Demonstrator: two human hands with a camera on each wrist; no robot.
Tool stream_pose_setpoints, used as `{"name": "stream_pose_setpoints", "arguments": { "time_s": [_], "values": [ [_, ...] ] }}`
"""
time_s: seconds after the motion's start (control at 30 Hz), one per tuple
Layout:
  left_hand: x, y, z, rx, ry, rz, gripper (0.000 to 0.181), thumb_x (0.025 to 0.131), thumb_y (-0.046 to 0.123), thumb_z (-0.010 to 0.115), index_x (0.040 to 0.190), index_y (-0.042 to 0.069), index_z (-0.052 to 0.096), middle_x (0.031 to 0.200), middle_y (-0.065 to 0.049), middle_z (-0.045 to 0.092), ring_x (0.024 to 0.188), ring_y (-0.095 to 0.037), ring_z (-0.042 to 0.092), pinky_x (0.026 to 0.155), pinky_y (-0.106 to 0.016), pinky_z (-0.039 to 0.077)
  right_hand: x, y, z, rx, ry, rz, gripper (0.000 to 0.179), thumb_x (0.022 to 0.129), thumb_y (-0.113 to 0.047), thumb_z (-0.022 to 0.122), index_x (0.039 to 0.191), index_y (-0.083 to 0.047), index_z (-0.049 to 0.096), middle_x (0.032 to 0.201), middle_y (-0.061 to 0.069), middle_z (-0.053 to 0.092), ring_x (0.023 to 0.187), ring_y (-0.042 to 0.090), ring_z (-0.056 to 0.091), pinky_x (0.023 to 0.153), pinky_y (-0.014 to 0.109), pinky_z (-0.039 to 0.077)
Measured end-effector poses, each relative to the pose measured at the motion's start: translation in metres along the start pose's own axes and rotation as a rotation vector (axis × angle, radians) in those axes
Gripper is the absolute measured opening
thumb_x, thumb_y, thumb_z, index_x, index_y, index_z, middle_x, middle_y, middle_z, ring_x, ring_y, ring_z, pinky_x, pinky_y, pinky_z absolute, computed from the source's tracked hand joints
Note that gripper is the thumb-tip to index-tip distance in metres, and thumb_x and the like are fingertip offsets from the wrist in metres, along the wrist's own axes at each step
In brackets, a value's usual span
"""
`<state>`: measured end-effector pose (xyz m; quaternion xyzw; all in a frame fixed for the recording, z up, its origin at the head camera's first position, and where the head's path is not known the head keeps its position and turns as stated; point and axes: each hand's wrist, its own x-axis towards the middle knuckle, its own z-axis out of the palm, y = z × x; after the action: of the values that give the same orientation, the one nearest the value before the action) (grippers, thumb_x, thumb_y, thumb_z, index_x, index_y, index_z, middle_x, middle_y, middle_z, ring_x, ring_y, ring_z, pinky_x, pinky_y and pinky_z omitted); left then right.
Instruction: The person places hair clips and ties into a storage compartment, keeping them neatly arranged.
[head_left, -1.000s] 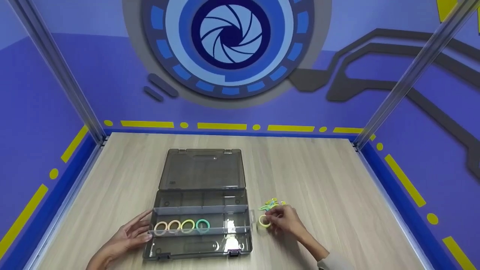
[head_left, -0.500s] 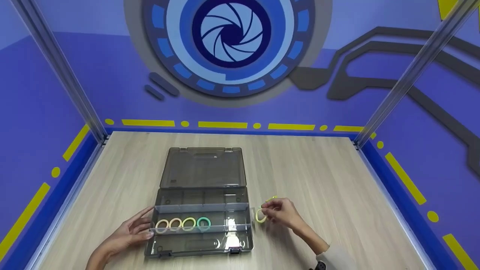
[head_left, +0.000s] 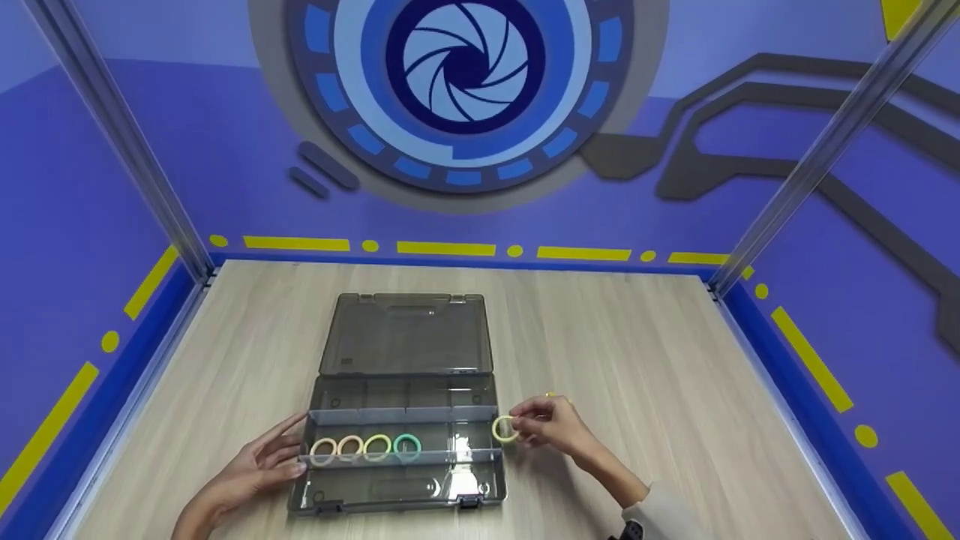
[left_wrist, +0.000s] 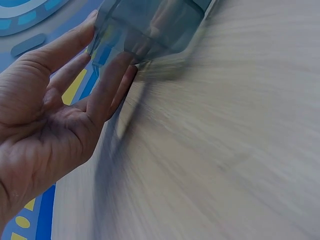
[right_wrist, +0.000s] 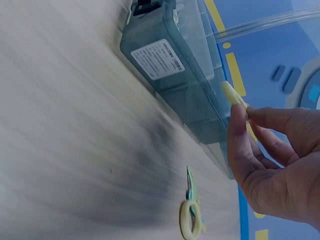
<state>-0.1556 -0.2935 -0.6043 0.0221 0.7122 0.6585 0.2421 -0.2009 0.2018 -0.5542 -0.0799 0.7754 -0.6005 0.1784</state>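
Observation:
An open smoky-clear plastic organizer box [head_left: 375, 491] lies on the table. In its middle compartment stand several rings in a row, from a pale orange ring [head_left: 313, 450] at the left to a green ring [head_left: 407, 436]. My left hand [head_left: 244, 478] touches the box's left wall, fingers nearly straight and thumb near the front corner. Between thumb and fingertips my right hand [head_left: 551, 427] pinches a pale yellow ring [right_wrist: 232, 94], held at the box's right edge. In the left wrist view, the fingertips [left_wrist: 127, 59] meet the box's wall.
Beyond the right hand lie small yellow and green pieces [right_wrist: 191, 197], partly ring-shaped and pointed, mostly hidden in the head view. The box's lid [head_left: 405, 334] is folded back flat. Blue printed panels [head_left: 450, 232] and metal posts [head_left: 795, 165] enclose the table.
My right hand has lifted the pale yellow ring and moved left with it, from beside the small pieces to the box's right edge. The left hand has stayed at the box.

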Motion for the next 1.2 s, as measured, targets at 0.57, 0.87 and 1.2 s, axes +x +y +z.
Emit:
{"name": "stream_pose_setpoints", "arguments": {
  "time_s": [0.57, 0.87, 1.2],
  "values": [
    [0.001, 0.002, 0.001, 0.008, 0.007, -0.025, 0.089, 0.098, 0.017, 0.069, 0.165, 0.011, 0.012, 0.155, -0.033, 0.033, 0.138, -0.032, 0.049, 0.100, -0.028, 0.052, 0.026, -0.011, 0.048, 0.027, -0.106, -0.103, 0.023, 0.093, -0.001, 0.070, 0.109, 0.016, 0.067, 0.091, 0.031, 0.073, 0.066, 0.005, 0.067, 0.061, 0.018, 0.056],
    [-0.001, 0.002, -0.002, 0.022, 0.002, 0.002, 0.088, 0.098, 0.015, 0.069, 0.164, 0.008, 0.012, 0.155, -0.035, 0.034, 0.138, -0.032, 0.049, 0.098, -0.024, 0.051, 0.035, -0.011, 0.074, -0.125, -0.045, -0.199, 0.013, 0.088, 0.006, 0.072, 0.099, 0.012, 0.072, 0.086, 0.029, 0.073, 0.068, 0.022, 0.072, 0.062, 0.034, 0.062],
    [-0.001, 0.000, -0.002, 0.004, -0.001, 0.005, 0.089, 0.097, 0.014, 0.070, 0.164, 0.008, 0.012, 0.154, -0.034, 0.034, 0.134, -0.024, 0.052, 0.098, -0.024, 0.051, 0.041, -0.007, 0.093, -0.329, -0.011, -0.245, 0.008, 0.083, 0.006, 0.074, 0.092, 0.006, 0.075, 0.079, 0.018, 0.075, 0.065, 0.001, 0.060, 0.058, 0.014, 0.049]
  ]
}}
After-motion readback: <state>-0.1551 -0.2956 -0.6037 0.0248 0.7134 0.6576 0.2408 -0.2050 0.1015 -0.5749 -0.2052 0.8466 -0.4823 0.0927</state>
